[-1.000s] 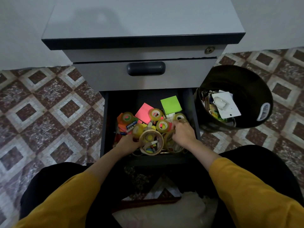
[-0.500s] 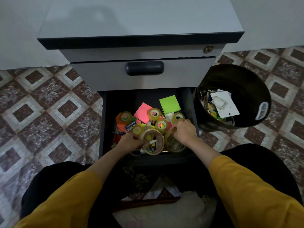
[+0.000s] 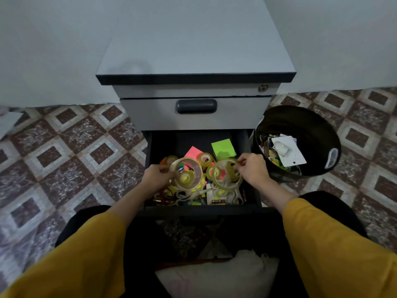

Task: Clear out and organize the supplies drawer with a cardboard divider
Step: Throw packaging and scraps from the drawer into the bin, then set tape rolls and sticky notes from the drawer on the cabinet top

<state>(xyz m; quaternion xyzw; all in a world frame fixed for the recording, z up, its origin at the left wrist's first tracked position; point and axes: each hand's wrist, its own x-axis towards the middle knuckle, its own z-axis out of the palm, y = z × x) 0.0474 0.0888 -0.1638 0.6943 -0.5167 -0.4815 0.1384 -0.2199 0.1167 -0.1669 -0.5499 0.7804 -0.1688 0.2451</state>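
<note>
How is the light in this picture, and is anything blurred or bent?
Head view, light: dim and flat; the drawer is dark inside. Head view, distortion: the wide lens curves the floor and cabinet edges. Head view, blur: left hand gripping the left roll and right hand gripping the right roll look slightly soft.

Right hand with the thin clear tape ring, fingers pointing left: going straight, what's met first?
Probably the wide clear tape roll gripped by the left hand; the right hand and its thin tape ring look level with it, though depth is unclear.

Loose mustard-yellow sleeves (image 3: 90, 250) end at mid-forearm above black trousers (image 3: 322, 211) covering both knees.
</note>
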